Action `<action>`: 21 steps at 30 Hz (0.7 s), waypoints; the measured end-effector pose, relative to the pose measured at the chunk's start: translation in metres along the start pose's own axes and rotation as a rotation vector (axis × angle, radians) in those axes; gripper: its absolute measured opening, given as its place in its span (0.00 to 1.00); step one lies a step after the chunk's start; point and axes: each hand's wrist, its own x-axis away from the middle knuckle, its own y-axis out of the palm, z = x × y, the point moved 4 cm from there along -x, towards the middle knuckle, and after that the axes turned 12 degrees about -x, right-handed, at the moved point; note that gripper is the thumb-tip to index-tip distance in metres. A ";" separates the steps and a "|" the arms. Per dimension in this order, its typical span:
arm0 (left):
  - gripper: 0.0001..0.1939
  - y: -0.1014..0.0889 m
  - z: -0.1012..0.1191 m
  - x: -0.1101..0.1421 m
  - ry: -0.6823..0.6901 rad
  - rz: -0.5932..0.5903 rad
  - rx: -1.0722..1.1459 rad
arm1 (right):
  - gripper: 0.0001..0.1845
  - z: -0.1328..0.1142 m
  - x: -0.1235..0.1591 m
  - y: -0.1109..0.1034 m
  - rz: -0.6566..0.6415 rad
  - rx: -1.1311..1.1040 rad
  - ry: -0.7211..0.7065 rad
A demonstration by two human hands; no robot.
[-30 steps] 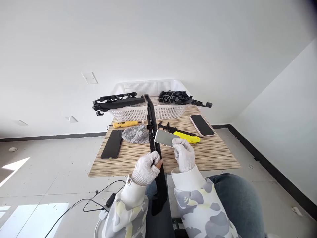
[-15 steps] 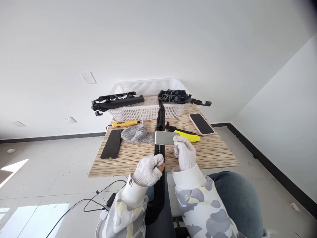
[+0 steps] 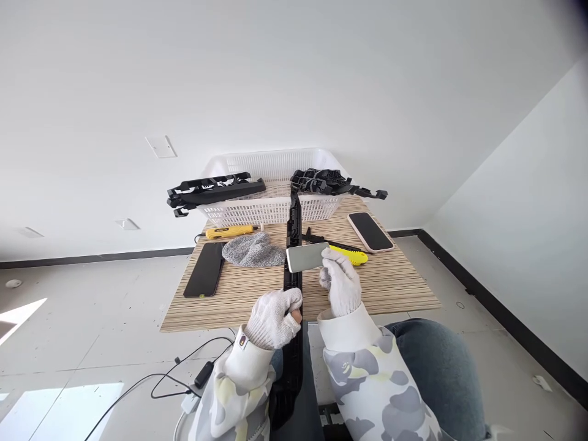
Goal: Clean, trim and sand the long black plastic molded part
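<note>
My left hand (image 3: 275,318), in a white knit glove, is closed around a long black plastic part (image 3: 293,226). That part runs from my lap across the tabletop toward the basket. In my right hand (image 3: 340,282), also gloved, a flat grey rectangular plate with a pale edge (image 3: 305,257) is pinched by its right end. The plate lies across the black part, over its upper face; whether they touch I cannot tell. A yellow-handled cutter (image 3: 353,254) is partly hidden behind the plate and right hand. Left of the black part rests a crumpled grey cloth (image 3: 252,250).
A white plastic basket (image 3: 257,212) at the back of the wooden table (image 3: 386,288) bears black plastic parts on its left (image 3: 215,191) and right (image 3: 326,182). A yellow corded tool (image 3: 229,232), a dark phone (image 3: 205,269) and a pink-edged phone (image 3: 370,232) lie around. Cables (image 3: 156,375) trail on the floor.
The plate has tilted slightly, its right end now higher than its left. Both hands keep their hold, and the whole view has shifted a little.
</note>
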 end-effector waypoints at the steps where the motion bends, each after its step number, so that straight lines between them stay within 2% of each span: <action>1: 0.13 0.000 0.001 0.000 0.002 -0.002 -0.005 | 0.16 0.000 0.000 0.000 -0.005 0.006 -0.005; 4: 0.14 0.000 0.001 0.000 0.002 -0.010 -0.011 | 0.14 0.004 0.001 0.003 -0.094 0.046 0.021; 7: 0.13 0.000 0.001 0.000 -0.005 -0.008 -0.013 | 0.14 0.003 0.001 -0.002 0.020 -0.018 -0.036; 11: 0.14 0.000 0.000 0.000 0.004 0.006 0.000 | 0.14 0.006 0.000 0.004 -0.136 0.099 0.018; 14: 0.15 0.001 0.000 0.000 0.015 0.025 0.017 | 0.13 0.006 -0.002 -0.001 -0.025 0.046 -0.034; 15: 0.16 0.001 -0.001 0.000 0.019 0.034 0.022 | 0.13 0.007 -0.002 -0.001 -0.025 0.046 -0.044; 18: 0.17 0.001 -0.001 0.000 0.024 0.038 0.029 | 0.13 0.010 -0.002 0.004 -0.163 0.104 -0.015; 21: 0.17 0.001 -0.001 0.000 0.012 0.024 0.031 | 0.14 0.007 -0.002 -0.001 -0.076 0.054 -0.056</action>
